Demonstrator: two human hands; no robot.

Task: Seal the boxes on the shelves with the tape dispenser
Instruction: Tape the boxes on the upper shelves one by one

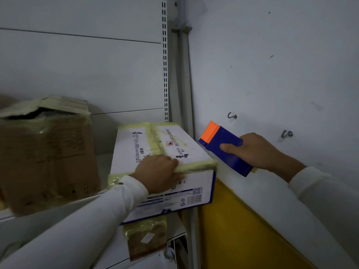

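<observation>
A white box [136, 144] with blue trim and yellowish tape along its seams lies on the shelf [7, 215], its near end jutting past the shelf edge. My left hand [157, 171] grips the box's near top edge, fingers curled over the taped rim. My right hand [252, 150] holds a blue tape dispenser [227, 150] with an orange end, raised just right of the box and apart from it. A bit of yellowish tape shows at the dispenser's lower end.
A worn brown cardboard box [46, 152] with a torn, taped top stands on the same shelf to the left. A small brown taped package [145, 237] sits on the lower shelf. The white wall [272, 74] with hooks and a yellow band is at right.
</observation>
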